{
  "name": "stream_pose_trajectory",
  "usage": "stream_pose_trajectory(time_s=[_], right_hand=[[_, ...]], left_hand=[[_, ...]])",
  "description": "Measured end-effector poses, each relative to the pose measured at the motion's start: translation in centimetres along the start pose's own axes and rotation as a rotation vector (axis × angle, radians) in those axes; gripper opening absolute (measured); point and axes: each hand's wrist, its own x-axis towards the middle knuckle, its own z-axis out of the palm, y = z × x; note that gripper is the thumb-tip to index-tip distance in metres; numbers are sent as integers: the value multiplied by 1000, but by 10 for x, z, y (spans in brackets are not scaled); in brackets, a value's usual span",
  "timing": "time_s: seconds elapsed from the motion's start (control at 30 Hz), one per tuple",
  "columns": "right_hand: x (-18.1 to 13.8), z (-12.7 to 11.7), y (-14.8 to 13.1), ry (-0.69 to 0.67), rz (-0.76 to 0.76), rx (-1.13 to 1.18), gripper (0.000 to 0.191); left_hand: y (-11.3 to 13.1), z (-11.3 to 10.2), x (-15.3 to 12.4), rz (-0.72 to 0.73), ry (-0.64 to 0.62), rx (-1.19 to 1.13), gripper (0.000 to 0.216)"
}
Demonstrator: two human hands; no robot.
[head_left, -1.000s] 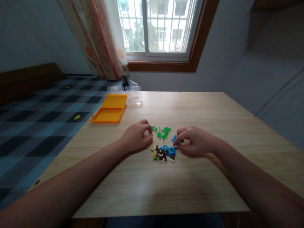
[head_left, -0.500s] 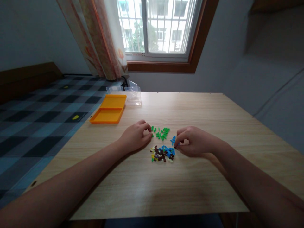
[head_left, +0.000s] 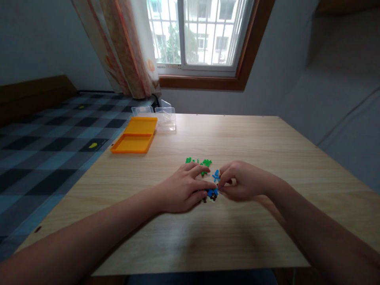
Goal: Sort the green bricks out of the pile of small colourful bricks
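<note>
My left hand (head_left: 187, 188) lies over the mixed pile of small building bricks, its fingers spread toward the right and hiding much of the pile. Blue and dark brown bricks (head_left: 213, 193) show past its fingertips. Behind that hand is a loose group of green bricks (head_left: 207, 162), partly covered. My right hand (head_left: 239, 180) is closed in a pinch at the pile's right edge, close to the left fingertips. What its fingers hold, if anything, is too small to make out. A few separate blue bricks (head_left: 216, 175) lie just left of the right knuckles.
An open orange case (head_left: 132, 150) stands at the table's left edge. Behind it are clear plastic boxes (head_left: 166, 122). A bed with a checked cover (head_left: 56, 158) adjoins the wooden table (head_left: 252, 138) on the left. A window is beyond the far wall edge.
My left hand has moved right and nearer, from beside the green bricks to over the mixed pile, and its fingers have spread. My right hand has shifted only slightly.
</note>
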Motion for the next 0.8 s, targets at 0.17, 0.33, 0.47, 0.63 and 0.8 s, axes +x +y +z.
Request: stream_pose_trajectory(time_s=[0.17, 0.33, 0.47, 0.63, 0.8], right_hand=[[-1, 0, -1, 26, 11, -9, 17], [-1, -1, 1, 2, 24, -21, 22], [-1, -3, 3, 22, 50, -34, 21], [-1, 0, 4, 41, 49, -47, 26], [1, 1, 3, 59, 56, -87, 26]], left_hand=[[-1, -1, -1, -37, -14, -3, 35], [-5, -1, -2, -64, -18, -8, 35], [-4, -2, -1, -48, -21, -19, 36], [0, -5, -2, -23, -52, -21, 38], [-3, -2, -2, -48, -24, -5, 37]])
